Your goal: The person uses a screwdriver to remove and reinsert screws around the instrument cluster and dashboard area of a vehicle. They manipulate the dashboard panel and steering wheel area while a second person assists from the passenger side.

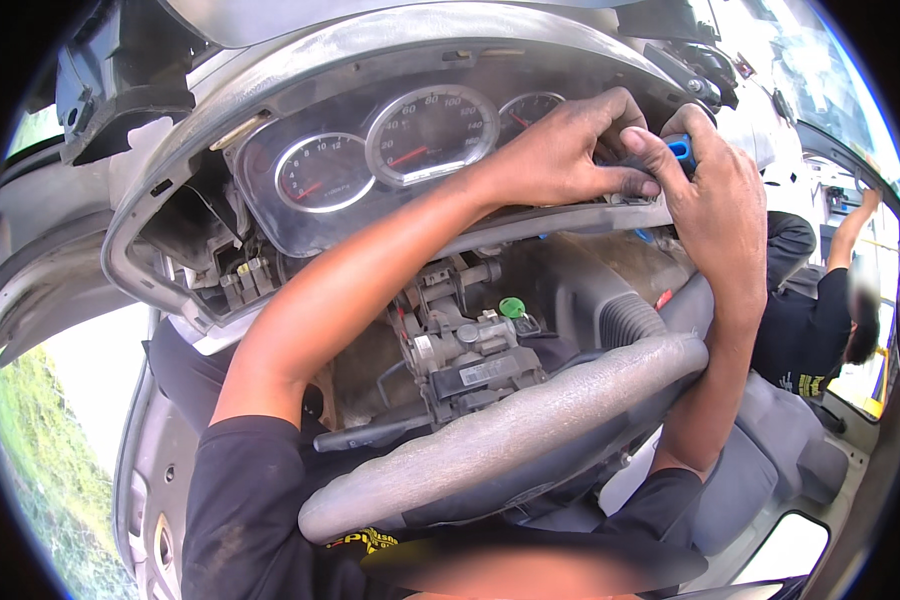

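My left hand point(565, 150) reaches across the front of the instrument cluster point(430, 135) to its right end. Its fingers are curled and its thumb is bent in; what they grip, if anything, is hidden. Right beside it, my right hand point(720, 200) is closed round a black-and-blue handle point(680, 150), mostly covered by the fingers. The handle's working end cannot be seen. Both hands are at the right end of the grey cluster surround point(540, 228), which is uncovered along its edge.
Below the cluster stands the exposed steering column with its ignition lock point(480, 340) and a green tag point(512, 307). The worn grey steering wheel point(500, 440) lies between my forearms. At the right, another person point(810, 320) in dark clothes reaches up. Loose connectors point(245, 280) show at left.
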Available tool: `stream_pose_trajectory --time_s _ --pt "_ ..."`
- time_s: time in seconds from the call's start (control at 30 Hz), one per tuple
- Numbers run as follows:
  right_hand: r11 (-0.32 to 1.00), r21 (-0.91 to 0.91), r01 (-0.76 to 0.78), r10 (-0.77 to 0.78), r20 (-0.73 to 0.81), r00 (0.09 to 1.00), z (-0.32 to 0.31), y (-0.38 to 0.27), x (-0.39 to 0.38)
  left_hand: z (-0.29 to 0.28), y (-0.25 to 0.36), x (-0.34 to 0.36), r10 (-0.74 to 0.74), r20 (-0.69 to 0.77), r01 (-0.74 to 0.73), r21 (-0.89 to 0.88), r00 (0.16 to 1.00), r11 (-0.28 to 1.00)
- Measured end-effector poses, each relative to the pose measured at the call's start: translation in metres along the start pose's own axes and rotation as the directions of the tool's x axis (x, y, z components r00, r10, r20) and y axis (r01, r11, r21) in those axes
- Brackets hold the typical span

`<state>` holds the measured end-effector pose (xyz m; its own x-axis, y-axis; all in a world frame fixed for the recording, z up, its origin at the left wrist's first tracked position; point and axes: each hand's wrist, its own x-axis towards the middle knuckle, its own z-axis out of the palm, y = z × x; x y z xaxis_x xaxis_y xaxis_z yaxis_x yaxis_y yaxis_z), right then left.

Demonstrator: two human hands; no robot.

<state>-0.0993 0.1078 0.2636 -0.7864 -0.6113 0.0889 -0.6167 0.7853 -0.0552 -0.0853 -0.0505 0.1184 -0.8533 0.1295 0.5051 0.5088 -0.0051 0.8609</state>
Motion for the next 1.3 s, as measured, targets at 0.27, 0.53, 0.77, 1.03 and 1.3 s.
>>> stream_pose_trajectory --time_s 0.27,0.53,0.77,1.03,1.3 --pt "0.953 0.269 0.140 -0.112 -0.118 0.987 0.002 0.007 -0.003 -0.005 -0.007 0.001 -0.101 0.057 0.111 -0.229 0.993 0.967" --pt "0.934 0.250 0.254 -0.176 -0.295 0.939 0.004 -0.001 -0.004 -0.013 -0.003 0.004 -0.130 0.142 0.160 -0.225 0.981 0.961" --pt "0.979 0.099 -0.180 0.170 0.107 0.980 -0.019 -0.016 -0.001 -0.009 0.005 -0.002 -0.091 0.109 0.093 -0.009 0.990 0.996" --pt "0.986 0.167 -0.004 0.014 -0.060 0.998 -0.009 0.001 -0.008 -0.005 0.003 -0.002 -0.130 0.119 0.156 -0.248 0.984 0.956" --pt "0.907 0.326 0.267 -0.179 -0.274 0.945 0.001 0.006 -0.007 -0.017 0.000 0.002 -0.125 0.229 0.170 -0.185 0.965 0.968"
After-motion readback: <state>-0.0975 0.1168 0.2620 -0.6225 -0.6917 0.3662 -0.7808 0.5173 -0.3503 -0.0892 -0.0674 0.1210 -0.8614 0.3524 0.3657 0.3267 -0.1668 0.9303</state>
